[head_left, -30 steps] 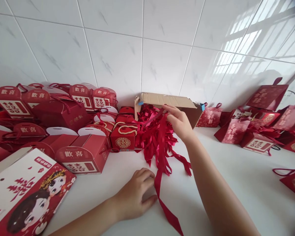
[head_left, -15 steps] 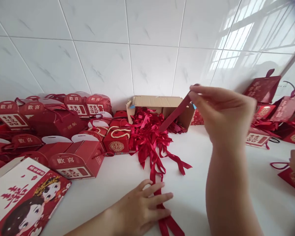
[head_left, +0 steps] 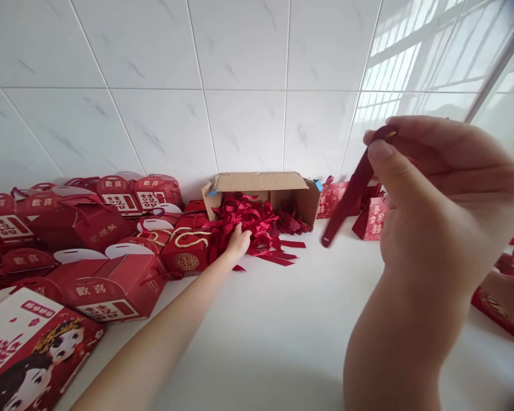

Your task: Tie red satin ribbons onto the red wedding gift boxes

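Observation:
My right hand point(head_left: 437, 177) is raised at the right, thumb and fingers pinching the top of a dark red strap point(head_left: 351, 191). The strap hangs down slanting left, with a small hole at its lower end. My left hand point(head_left: 240, 242) reaches far forward and rests on a heap of red ribbons point(head_left: 252, 217). Its fingers are partly lost among the ribbons, so what they hold, if anything, cannot be made out. The heap spills from an open cardboard box point(head_left: 261, 181) lying against the wall.
Red gift boxes point(head_left: 115, 279) crowd the left side, with a flat printed box point(head_left: 38, 348) at the lower left. Pink-red bags point(head_left: 372, 220) stand behind my right hand. Another person's hand point(head_left: 508, 291) is at the right edge, on a red item.
My left hand has gone from the near ribbons forward to the heap, and the trailing ribbons are now at the box. My right hand, still pinching the strap, has moved right and nearer.

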{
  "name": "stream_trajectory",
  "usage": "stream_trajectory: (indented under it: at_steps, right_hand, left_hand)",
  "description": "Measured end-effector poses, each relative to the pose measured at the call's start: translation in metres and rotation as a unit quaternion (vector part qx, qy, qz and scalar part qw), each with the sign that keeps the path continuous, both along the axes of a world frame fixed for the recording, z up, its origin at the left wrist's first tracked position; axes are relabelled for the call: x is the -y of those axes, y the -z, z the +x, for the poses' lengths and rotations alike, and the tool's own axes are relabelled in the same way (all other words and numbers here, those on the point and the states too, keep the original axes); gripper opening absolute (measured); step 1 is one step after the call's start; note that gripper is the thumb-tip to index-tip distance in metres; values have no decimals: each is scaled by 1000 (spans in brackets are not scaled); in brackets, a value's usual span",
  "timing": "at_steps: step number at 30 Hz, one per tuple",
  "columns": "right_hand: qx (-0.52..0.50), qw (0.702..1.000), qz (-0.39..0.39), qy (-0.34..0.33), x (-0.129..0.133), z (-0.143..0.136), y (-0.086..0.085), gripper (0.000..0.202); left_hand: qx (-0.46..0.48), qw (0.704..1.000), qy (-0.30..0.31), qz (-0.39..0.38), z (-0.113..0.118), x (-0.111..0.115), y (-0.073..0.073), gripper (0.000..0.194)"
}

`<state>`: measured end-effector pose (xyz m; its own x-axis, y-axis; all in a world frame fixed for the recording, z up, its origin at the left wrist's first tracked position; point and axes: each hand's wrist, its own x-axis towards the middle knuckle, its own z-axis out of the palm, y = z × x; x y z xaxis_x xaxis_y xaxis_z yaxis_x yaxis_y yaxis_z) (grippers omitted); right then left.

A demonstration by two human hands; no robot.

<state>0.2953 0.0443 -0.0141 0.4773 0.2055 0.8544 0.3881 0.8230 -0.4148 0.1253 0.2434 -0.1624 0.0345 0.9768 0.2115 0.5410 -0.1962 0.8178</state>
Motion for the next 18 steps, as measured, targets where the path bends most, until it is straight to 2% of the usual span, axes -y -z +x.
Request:
stream_trajectory:
  at_steps: [2, 4, 8, 10, 12, 14, 16, 18]
  right_hand:
    - [-1, 1000, -9, -10, 9, 0, -2, 20]
    - [-2, 999, -25, -30, 15, 0, -4, 20]
    - [51, 990, -83, -106, 26, -4, -4, 21]
    - [63, 987, -91, -119, 33, -11, -3, 22]
    - [53, 988, -87, -112, 41, -17, -3, 23]
    - [49, 989, -94, -107, 48, -20, -3, 20]
    - [75, 983, -114, -120, 53, -18, -5, 16]
    - [113, 974, -138, -143, 56, -12, -7, 17]
  left_hand:
    - [-28, 1000, 10, 5, -6, 13, -13, 32]
    - [-62, 997, 31, 24, -15, 39, -24, 34]
    - [-127, 984, 72, 99, -43, 120, -36, 48]
    - [-164, 973, 83, 138, -64, 163, -35, 46]
    - [-201, 961, 66, 180, -92, 200, -30, 45]
    - [-296, 906, -2, 302, -127, 229, -25, 46]
    - [-305, 856, -150, 391, -164, 248, -21, 51]
    - [-280, 801, -318, 423, -197, 258, -22, 67]
